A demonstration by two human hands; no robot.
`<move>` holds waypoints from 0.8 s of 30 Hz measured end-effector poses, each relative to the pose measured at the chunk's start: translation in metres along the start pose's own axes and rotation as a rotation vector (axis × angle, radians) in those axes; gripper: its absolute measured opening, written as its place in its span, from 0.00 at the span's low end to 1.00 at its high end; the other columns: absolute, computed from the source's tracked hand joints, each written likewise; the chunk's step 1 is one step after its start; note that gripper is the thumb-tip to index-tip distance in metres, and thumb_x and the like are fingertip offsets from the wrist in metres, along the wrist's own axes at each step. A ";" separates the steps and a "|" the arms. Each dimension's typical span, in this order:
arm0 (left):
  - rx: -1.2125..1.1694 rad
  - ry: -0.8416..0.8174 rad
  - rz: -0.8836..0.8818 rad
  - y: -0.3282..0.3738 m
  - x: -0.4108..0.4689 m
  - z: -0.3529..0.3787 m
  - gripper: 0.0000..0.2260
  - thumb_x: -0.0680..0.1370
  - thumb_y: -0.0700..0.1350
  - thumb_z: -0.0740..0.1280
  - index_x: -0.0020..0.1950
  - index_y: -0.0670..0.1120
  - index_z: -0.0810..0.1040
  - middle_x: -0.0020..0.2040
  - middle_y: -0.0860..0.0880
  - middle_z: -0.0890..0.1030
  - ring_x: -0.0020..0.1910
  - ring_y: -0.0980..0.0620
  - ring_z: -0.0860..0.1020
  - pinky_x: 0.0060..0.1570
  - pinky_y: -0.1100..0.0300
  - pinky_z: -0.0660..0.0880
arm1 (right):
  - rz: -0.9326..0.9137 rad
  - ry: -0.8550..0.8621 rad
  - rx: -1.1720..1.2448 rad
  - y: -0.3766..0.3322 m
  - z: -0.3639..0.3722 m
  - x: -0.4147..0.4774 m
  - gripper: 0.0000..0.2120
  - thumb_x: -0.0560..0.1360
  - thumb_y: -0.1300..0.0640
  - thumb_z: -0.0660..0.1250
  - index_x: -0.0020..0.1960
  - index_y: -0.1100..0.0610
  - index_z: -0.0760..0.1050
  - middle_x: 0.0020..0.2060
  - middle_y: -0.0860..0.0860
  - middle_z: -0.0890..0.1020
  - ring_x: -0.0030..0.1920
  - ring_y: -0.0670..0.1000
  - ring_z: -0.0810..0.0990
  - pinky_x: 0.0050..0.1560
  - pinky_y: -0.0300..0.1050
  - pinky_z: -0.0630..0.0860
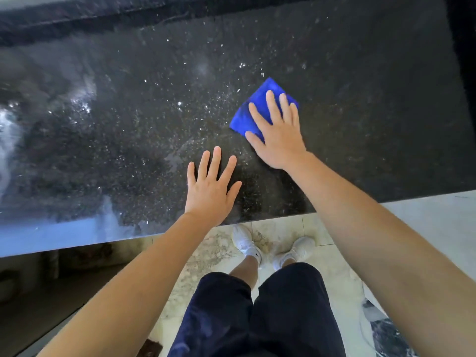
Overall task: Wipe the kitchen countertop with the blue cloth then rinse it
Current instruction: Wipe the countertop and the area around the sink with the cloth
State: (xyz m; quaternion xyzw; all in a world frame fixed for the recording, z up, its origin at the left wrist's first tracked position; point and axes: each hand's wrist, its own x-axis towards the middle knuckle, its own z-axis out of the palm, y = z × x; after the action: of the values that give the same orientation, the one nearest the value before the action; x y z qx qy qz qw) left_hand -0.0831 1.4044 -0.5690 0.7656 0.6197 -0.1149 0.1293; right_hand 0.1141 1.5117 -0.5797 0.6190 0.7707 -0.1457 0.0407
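Observation:
A folded blue cloth (253, 106) lies flat on the black speckled kitchen countertop (128, 130), right of centre. My right hand (277, 132) presses down on the cloth with fingers spread, covering its near right half. My left hand (211, 188) rests flat on the bare counter, fingers apart, a short way to the near left of the cloth and close to the counter's front edge. It holds nothing. Wet patches and streaks shine on the counter to the left.
The counter's front edge (180, 231) runs across the lower middle. A raised dark ledge (103, 19) lines the back. Below are a pale marble floor (425, 220), my legs in dark shorts and white shoes (243, 240).

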 end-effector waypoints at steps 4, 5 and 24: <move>0.003 -0.016 0.011 0.000 0.001 -0.004 0.28 0.82 0.61 0.49 0.80 0.52 0.57 0.81 0.43 0.55 0.79 0.39 0.55 0.73 0.35 0.56 | -0.112 -0.003 -0.012 0.031 0.005 -0.052 0.31 0.81 0.35 0.51 0.81 0.47 0.56 0.81 0.57 0.50 0.80 0.63 0.47 0.79 0.61 0.47; 0.002 -0.016 0.011 -0.001 0.001 -0.005 0.27 0.82 0.61 0.50 0.80 0.53 0.58 0.81 0.43 0.55 0.78 0.39 0.55 0.73 0.35 0.56 | -0.119 0.003 -0.024 0.048 0.004 -0.065 0.31 0.81 0.35 0.51 0.80 0.46 0.57 0.81 0.57 0.52 0.80 0.63 0.49 0.79 0.61 0.48; -0.161 0.180 -0.082 0.006 0.031 -0.022 0.19 0.80 0.59 0.58 0.64 0.51 0.78 0.68 0.46 0.71 0.67 0.42 0.67 0.66 0.41 0.59 | 0.249 0.101 0.091 0.078 -0.035 0.090 0.32 0.80 0.37 0.52 0.81 0.47 0.53 0.81 0.60 0.48 0.79 0.66 0.46 0.77 0.63 0.44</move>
State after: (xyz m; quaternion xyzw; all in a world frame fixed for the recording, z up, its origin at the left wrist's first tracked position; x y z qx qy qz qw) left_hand -0.0705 1.4388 -0.5585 0.7339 0.6668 -0.0009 0.1292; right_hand 0.1730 1.6213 -0.5816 0.7174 0.6818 -0.1430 -0.0082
